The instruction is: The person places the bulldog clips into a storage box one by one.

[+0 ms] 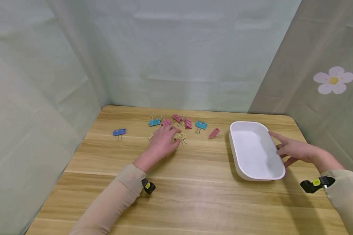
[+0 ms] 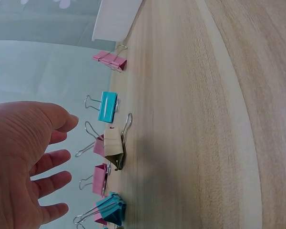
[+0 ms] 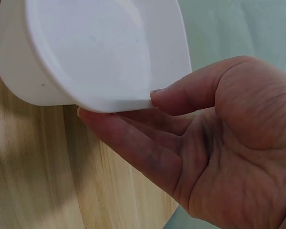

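My left hand (image 1: 163, 138) hovers over the group of binder clips with its fingers loosely bent and nothing between them. Close by its thumb lies a cream binder clip (image 2: 113, 143), with a pink clip (image 1: 188, 123) and a teal clip (image 1: 201, 125) just beyond. Part of the group is hidden beneath the hand in the head view. On the right, my right hand (image 1: 300, 150) holds the rim of a white tray (image 3: 52, 62), thumb at the top edge and fingers below the lip. The tray's inside is bare.
At the left of the wooden table (image 1: 176, 202) lies a blue binder clip (image 1: 119, 132), apart from the others. Another pink clip (image 1: 214, 133) sits between the group and the tray. Pale cloth (image 1: 179, 58) hangs behind the table's back edge.
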The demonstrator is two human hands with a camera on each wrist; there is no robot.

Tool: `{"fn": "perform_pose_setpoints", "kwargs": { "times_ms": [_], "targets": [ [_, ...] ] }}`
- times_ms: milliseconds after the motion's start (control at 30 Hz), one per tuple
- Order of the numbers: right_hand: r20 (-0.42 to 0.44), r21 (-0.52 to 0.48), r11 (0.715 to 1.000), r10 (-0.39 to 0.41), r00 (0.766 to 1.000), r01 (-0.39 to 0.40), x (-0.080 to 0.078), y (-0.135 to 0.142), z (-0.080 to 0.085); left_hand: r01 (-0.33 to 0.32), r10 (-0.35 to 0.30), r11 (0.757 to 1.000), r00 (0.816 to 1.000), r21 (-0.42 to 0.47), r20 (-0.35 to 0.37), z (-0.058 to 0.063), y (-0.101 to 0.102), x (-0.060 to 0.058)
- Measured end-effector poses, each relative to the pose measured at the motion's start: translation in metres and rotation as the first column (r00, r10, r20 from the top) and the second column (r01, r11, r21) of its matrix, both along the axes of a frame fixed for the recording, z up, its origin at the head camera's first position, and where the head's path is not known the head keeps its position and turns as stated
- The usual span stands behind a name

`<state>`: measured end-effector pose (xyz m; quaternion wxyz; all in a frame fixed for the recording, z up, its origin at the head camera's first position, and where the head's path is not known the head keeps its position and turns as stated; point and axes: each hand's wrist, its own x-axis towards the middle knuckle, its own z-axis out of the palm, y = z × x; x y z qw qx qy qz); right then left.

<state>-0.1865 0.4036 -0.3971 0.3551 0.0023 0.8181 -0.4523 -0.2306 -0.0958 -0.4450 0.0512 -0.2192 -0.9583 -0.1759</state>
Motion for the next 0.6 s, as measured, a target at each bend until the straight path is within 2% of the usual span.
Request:
{"fn": "perform_pose_setpoints", "kwargs": {
  "times_ms": [333, 600],
  "targets": [
    [0.014, 0.024, 1.0, -0.001, 1.0, 0.001, -0.0034, -0.0007, -0.0017, -0.013, 0.013, 1.0, 1.0, -0.003, 0.019, -0.0045, 0.0053, -0.0055],
    [0.026, 0.038, 0.999, -0.009, 1.0, 0.008, -0.0041, -0.004, 0.0001, -0.031, 0.03, 0.999, 0.999, -0.032, -0.031, -0.0089, 0.0086, -0.0082]
  ]
}}
